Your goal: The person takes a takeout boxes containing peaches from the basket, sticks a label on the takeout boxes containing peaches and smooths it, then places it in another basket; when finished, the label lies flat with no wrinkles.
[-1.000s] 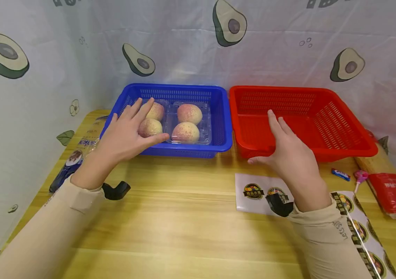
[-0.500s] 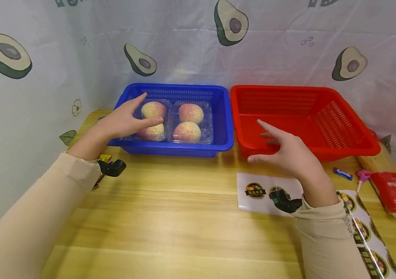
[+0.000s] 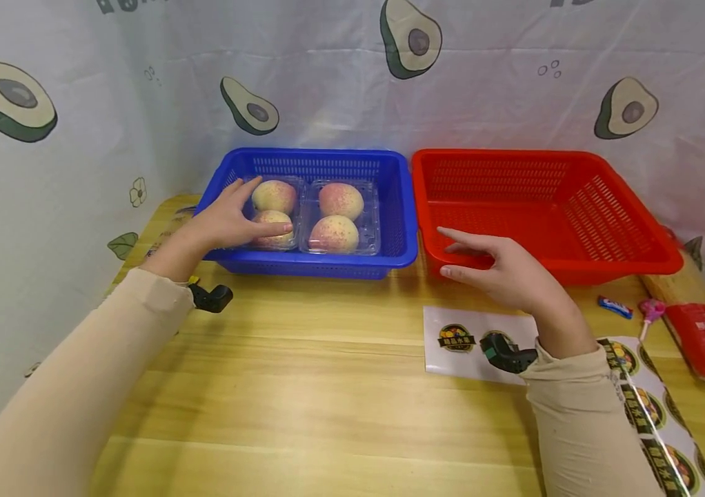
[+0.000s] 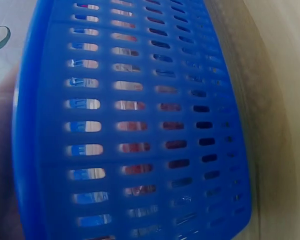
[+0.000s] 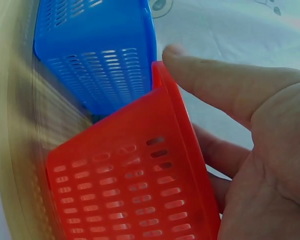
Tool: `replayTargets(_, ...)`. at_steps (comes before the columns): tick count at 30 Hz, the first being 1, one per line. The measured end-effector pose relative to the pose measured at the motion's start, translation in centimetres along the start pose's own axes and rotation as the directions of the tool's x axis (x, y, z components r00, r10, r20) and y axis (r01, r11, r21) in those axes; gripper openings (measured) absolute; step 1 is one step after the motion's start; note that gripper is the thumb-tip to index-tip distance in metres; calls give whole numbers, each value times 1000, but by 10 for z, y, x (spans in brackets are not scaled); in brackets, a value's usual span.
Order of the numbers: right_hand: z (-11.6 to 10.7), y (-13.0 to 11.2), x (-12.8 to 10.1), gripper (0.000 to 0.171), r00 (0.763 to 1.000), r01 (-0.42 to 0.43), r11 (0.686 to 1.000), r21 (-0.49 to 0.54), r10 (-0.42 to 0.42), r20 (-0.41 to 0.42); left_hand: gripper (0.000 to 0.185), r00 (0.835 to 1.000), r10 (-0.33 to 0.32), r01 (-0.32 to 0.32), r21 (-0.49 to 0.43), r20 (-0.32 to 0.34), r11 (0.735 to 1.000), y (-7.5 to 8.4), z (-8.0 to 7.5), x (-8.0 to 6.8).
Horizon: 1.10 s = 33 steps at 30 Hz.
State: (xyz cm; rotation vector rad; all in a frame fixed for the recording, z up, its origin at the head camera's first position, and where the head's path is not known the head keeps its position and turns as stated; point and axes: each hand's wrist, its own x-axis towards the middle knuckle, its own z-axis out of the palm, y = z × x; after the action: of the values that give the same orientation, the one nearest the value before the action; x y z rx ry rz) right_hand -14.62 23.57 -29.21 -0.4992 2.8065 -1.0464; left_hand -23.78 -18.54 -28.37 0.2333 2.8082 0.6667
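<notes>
My left hand [image 3: 223, 222] lies flat on the clear peach box [image 3: 312, 217] in the blue basket [image 3: 399, 228], fingers loose. My right hand [image 3: 501, 273], fingers loose & holding nothing, is at the red basket [image 3: 638, 228] edge.

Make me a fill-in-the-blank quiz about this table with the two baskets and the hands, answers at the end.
1. The clear tray of peaches sits in the ____ basket.
2. The tray holds ____ peaches.
3. The right hand is at the near rim of the ____ basket.
4. The left hand rests on the ____.

Missing words: blue; four; red; tray
</notes>
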Motion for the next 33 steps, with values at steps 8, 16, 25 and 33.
replayTargets(8,-6,3,-16,55,991,-110,991,-70,105,-78,118,999,23,-23,5,31,1000,8,15,15)
replayTargets(16,-23,22,-27,43,988,-97,985,-142,77,-135,117,1000,-3,3,-24,6,1000,14,12,21)
replayTargets(25,-20,29,-19,33,989,-75,993,-94,62,-134,104,994,-107,109,-76,25,991,12,4,13)
replayTargets(33,-17,24,-11,34,988,-86,993,-82,75,-133,104,982,-162,173,-111,101,979,1,-2,13)
